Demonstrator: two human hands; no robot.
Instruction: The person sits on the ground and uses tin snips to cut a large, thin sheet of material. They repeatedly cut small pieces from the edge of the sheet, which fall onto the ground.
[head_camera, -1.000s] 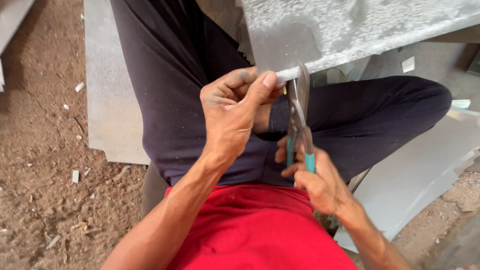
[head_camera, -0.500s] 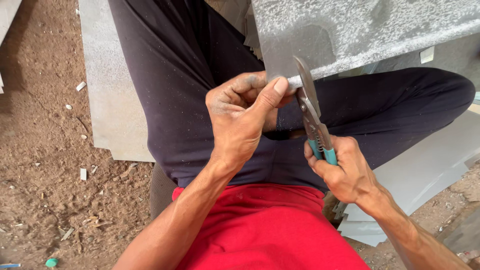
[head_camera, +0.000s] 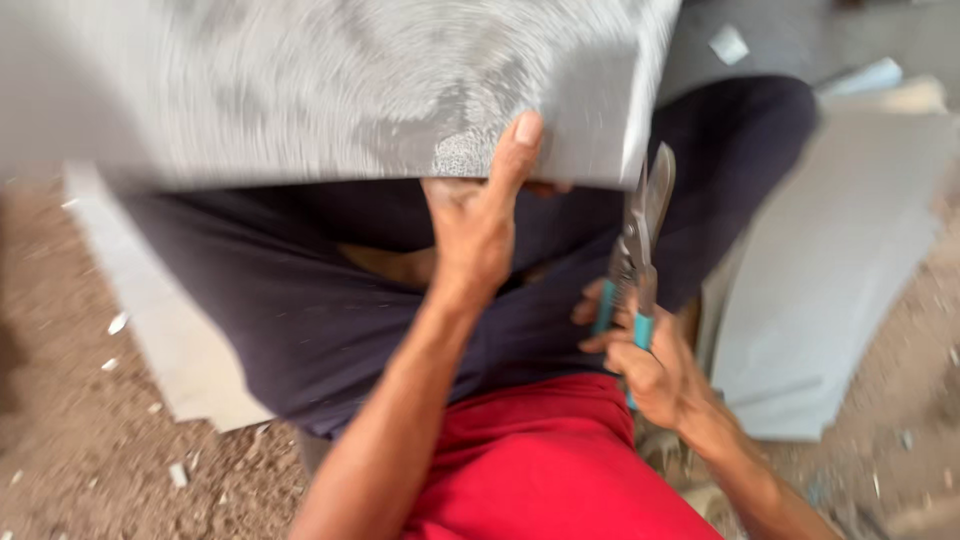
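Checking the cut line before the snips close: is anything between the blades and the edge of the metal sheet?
Nothing visible. The tin snips in the right hand sit right at the metal sheet's lower right edge. The left hand grips the sheet's lower edge apart from the blades. Motion blur hides exact contact.

A large flat sheet of grey metal (head_camera: 330, 85) is marked with swirling, lighter brushed arcs and a speckled pale patch near its lower edge. Metal snips (head_camera: 637, 250) are seen with dull silver-grey blades and teal handle grips. Dark navy trousers (head_camera: 300, 300) and a bright red shirt (head_camera: 545, 465) are worn. Pale grey sheet offcuts (head_camera: 830, 270) are laid on brown earth (head_camera: 70, 440), which is flecked with small white scraps.
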